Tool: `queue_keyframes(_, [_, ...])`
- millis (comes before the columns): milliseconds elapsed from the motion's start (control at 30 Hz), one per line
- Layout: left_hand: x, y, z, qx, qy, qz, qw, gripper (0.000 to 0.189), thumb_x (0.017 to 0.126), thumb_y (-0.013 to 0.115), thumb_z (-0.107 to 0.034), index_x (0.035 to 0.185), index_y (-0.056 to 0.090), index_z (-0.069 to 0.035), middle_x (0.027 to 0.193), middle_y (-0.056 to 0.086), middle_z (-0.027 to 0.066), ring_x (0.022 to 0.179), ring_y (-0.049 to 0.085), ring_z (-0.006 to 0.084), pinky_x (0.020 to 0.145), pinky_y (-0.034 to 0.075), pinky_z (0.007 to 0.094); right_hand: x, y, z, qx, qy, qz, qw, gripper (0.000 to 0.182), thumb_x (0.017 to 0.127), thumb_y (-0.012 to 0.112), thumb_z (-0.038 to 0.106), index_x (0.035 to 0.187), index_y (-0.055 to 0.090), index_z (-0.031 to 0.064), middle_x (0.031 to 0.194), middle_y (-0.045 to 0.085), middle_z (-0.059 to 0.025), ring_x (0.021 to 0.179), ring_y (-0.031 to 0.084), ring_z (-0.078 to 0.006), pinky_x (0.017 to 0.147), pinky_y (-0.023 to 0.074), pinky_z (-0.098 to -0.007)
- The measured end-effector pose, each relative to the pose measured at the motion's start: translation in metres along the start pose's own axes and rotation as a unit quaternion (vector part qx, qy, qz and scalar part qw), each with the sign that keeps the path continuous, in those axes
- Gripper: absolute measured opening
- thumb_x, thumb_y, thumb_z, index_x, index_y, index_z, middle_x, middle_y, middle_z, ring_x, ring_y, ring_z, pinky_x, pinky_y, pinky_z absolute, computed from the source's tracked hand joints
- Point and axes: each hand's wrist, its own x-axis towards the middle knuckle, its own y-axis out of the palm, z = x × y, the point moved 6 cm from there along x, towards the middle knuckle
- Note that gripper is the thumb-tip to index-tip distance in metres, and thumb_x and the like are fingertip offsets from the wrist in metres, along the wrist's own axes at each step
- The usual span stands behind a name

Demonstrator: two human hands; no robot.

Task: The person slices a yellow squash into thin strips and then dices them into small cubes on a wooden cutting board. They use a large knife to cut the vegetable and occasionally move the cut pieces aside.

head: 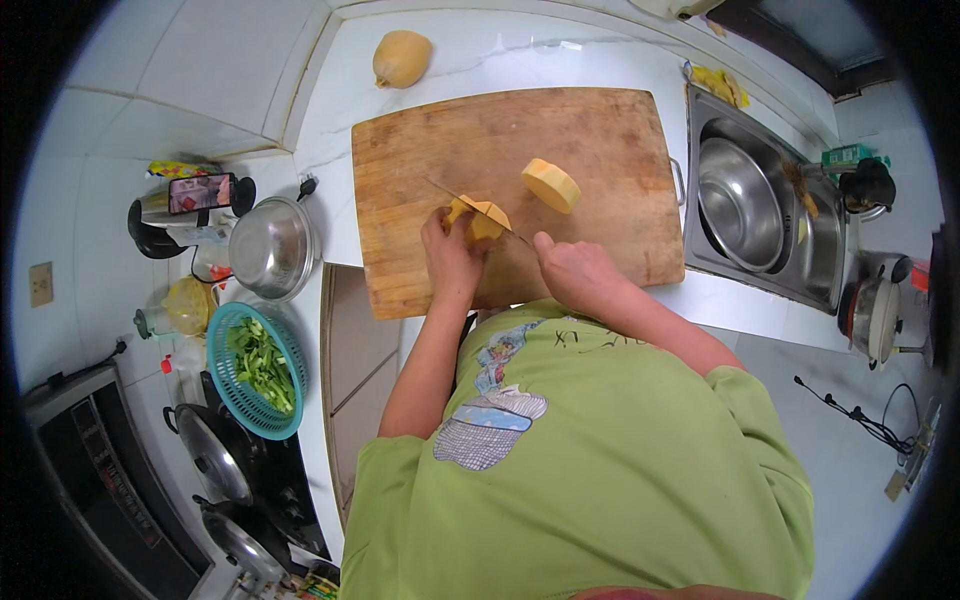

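Note:
On a wooden cutting board (487, 142) lie pieces of orange squash (486, 225). My left hand (452, 251) holds these pieces down, its fingertips bent over their left side. Gripped in my right hand (574, 270) is a knife (507, 231), seen almost edge-on, its blade running up and left across the squash. How deep the blade sits in the flesh cannot be told. A thick round slice of squash (552, 185) rests apart on the board, up and right of the knife.
An uncut squash piece (403, 58) lies on the counter behind the board. At right, a sink (694, 187) holds a steel basin (739, 202). Leftward stand a steel bowl (271, 247), a teal basket (217, 375) of chopped greens (261, 364), a propped phone (199, 193) and lidded pans (214, 454).

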Motion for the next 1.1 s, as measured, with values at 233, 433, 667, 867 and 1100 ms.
queue_keyframes(233, [-0.006, 0.001, 0.001, -0.032, -0.007, 0.011, 0.999, 0.047, 0.066, 0.076, -0.011, 0.110, 0.062, -0.006, 0.124, 0.046, 0.0174, 0.114, 0.043, 0.0365, 0.095, 0.040, 0.0425, 0.012, -0.013, 0.014, 0.052, 0.024, 0.069, 0.996, 0.015, 0.082, 0.047, 0.006, 0.094, 0.042, -0.0004, 0.076, 0.064, -0.0215, 0.073, 0.064, -0.0393, 0.062, 0.0505, -0.0481])
queue_keyframes(433, [-0.005, 0.000, 0.001, -0.035, 0.022, -0.014, 0.999, 0.045, 0.067, 0.075, -0.012, 0.109, 0.062, -0.007, 0.124, 0.046, 0.0167, 0.113, 0.043, 0.0367, 0.094, 0.040, 0.0428, 0.054, 0.024, 0.002, 0.031, 0.030, 0.009, 0.999, 0.018, 0.081, 0.049, 0.008, 0.095, 0.041, 0.0009, 0.077, 0.064, -0.0213, 0.073, 0.064, -0.0393, 0.061, 0.0503, -0.0487])
queue_keyframes(667, [-0.013, -0.005, 0.009, -0.048, 0.047, -0.050, 0.997, 0.041, 0.069, 0.074, -0.014, 0.107, 0.062, -0.008, 0.121, 0.049, 0.0167, 0.112, 0.043, 0.0367, 0.095, 0.038, 0.0438, 0.027, 0.018, -0.005, 0.049, 0.034, -0.034, 0.998, 0.015, 0.082, 0.048, 0.009, 0.093, 0.040, 0.0024, 0.071, 0.063, -0.0193, 0.067, 0.062, -0.0396, 0.055, 0.0479, -0.0502])
queue_keyframes(867, [-0.010, -0.005, 0.004, -0.027, 0.047, -0.028, 0.998, 0.039, 0.067, 0.074, -0.008, 0.104, 0.064, -0.008, 0.119, 0.048, 0.0162, 0.110, 0.044, 0.0352, 0.092, 0.042, 0.0413, 0.002, 0.008, 0.002, 0.048, -0.003, -0.047, 0.998, 0.009, 0.087, 0.045, 0.010, 0.089, 0.039, 0.0030, 0.063, 0.060, -0.0187, 0.058, 0.058, -0.0410, 0.050, 0.0438, -0.0521])
queue_keyframes(1100, [-0.008, -0.005, 0.004, -0.026, 0.023, -0.009, 0.999, 0.039, 0.067, 0.073, -0.006, 0.105, 0.065, -0.009, 0.119, 0.048, 0.0151, 0.109, 0.044, 0.0337, 0.089, 0.044, 0.0401, 0.001, 0.000, 0.010, 0.044, -0.001, 0.004, 0.999, 0.010, 0.084, 0.044, 0.006, 0.091, 0.040, 0.0015, 0.065, 0.061, -0.0200, 0.060, 0.060, -0.0411, 0.052, 0.0450, -0.0512])
